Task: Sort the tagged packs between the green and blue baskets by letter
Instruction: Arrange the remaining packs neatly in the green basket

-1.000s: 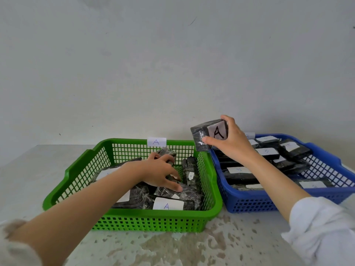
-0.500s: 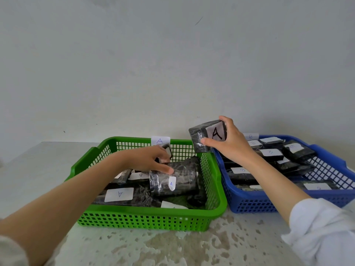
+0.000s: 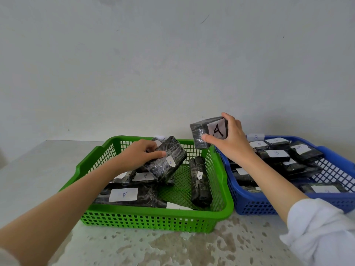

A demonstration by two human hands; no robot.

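Our right hand (image 3: 233, 143) pinches the A pack (image 3: 203, 133) between thumb and fingers, in the air over the far right corner of the green basket (image 3: 153, 212), right where that basket meets the blue basket (image 3: 255, 206). The pack's long axis runs roughly left to right, with its tagged face turned toward us and its free end hanging over the green side. The drop zone therefore lies down and to the left of that hand, toward us. There, a bare patch of green floor shows between a lone pack (image 3: 199, 181) lying lengthwise near the right wall and the pile on the left. Our left hand (image 3: 138, 156) is nearer that patch but occupied: its fingers curl around a second pack (image 3: 167, 162), tilted up out of the pile, whose small tag we cannot read for sure. The right forearm reaches in from the lower right across the blue basket, whose tags read B where legible. We judge the next move to be a short sweep left, a lowering and a release, keeping clear of the raised second pack.
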